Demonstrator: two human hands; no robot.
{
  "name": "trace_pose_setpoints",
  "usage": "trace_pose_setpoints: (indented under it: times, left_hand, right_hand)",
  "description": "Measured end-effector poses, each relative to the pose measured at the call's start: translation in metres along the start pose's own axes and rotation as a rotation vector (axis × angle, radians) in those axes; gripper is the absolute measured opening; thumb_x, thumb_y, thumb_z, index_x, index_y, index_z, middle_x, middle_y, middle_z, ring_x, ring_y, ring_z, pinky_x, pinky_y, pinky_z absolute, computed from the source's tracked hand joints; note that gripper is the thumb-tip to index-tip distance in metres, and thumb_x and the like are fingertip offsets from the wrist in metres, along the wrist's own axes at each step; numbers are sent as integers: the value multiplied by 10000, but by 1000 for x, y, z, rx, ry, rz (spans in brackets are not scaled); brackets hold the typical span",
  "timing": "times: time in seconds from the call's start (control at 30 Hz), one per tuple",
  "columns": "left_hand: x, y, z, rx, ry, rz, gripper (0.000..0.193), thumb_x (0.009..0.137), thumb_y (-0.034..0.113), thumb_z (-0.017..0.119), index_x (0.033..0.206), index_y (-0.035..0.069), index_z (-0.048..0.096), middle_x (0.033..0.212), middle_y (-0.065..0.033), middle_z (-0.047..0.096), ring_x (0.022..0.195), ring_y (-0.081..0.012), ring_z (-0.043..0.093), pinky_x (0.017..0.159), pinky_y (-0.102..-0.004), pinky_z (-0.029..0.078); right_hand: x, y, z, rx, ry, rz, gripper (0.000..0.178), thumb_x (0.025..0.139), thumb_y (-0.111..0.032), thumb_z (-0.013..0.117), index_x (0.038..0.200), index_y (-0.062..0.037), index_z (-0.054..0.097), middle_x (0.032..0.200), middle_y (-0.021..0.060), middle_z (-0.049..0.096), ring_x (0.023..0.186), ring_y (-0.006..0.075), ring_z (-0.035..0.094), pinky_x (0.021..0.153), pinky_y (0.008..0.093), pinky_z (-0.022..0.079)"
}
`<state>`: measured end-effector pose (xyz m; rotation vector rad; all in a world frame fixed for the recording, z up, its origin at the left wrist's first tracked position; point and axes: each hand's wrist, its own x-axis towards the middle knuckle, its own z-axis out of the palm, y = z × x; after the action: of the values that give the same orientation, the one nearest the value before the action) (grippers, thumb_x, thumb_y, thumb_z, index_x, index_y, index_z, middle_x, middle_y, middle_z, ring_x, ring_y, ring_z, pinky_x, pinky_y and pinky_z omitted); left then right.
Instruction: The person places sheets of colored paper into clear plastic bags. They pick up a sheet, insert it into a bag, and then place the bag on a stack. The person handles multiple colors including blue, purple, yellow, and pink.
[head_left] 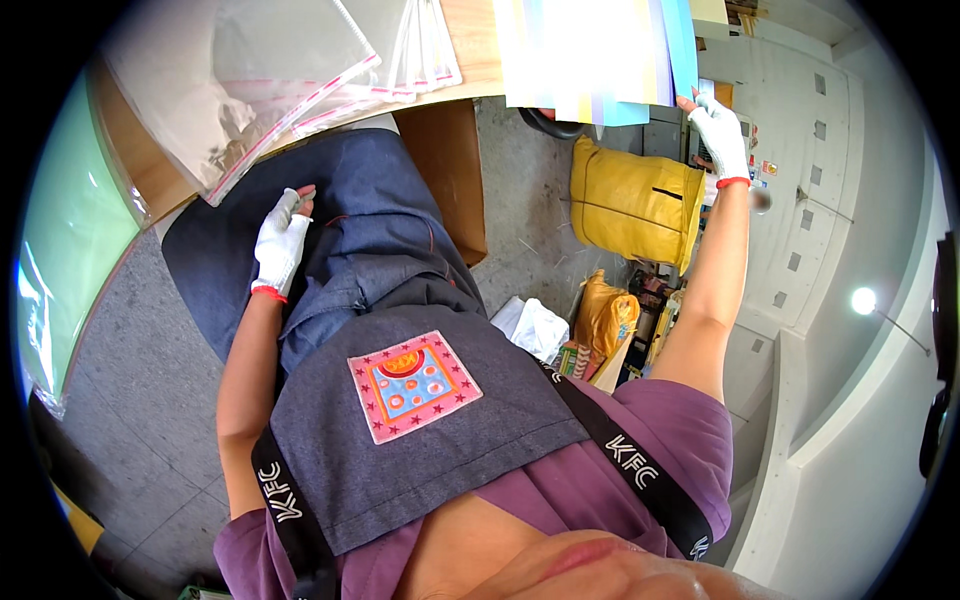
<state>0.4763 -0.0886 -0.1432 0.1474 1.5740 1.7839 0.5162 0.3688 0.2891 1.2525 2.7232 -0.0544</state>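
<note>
My right hand (718, 138), in a white glove with a red cuff and bare fingertips, reaches up at the right. Its thumb and fingers pinch the edge of a light blue sheet (681, 45). This sheet lies at the right side of a fanned stack of coloured sheets (612, 60), partly washed out by glare, which overhangs the table edge. My left hand (281, 243), gloved alike, rests over my lap with loosely bent fingers and nothing visible in it. Just beyond it, clear plastic bags (300, 60) with pink-red strips lie spread on the table.
The wooden table (474, 45) curves across the top. Below it stands a brown board or box (445, 170). A yellow sack (635, 200), an orange bag (604, 318) and a white bag (540, 328) sit on the floor at right. Greenish plastic film (75, 235) hangs at far left.
</note>
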Motion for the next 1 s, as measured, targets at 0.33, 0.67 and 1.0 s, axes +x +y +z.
trace_pose_setpoints:
  times: [0.33,0.67,1.0]
  left_hand:
    - [-1,-3,-1,-46,-1,9,301,995,193,515,1206,-5,601,1137,-79,641,1075,-123,531,978,-243,374]
    - [-1,3,-3,-17,-25,-12,306,992,162,493,1221,-18,586,1163,-79,631,1080,-123,536,982,-241,379]
    - [0,2,-3,-41,-23,-19,288,984,55,447,1223,-54,564,1205,-75,617,1066,-103,546,970,-219,397]
  right_hand:
    - [-1,-3,-2,115,-3,40,388,818,-376,701,1007,-51,606,1315,112,577,1119,171,499,870,324,418]
    - [-6,-11,-3,128,19,59,377,830,-342,689,758,-9,528,1340,122,580,1115,160,513,986,290,358]
    - [1,-5,-5,50,14,2,407,829,-381,683,773,-6,533,1338,104,586,1131,179,530,979,298,377]
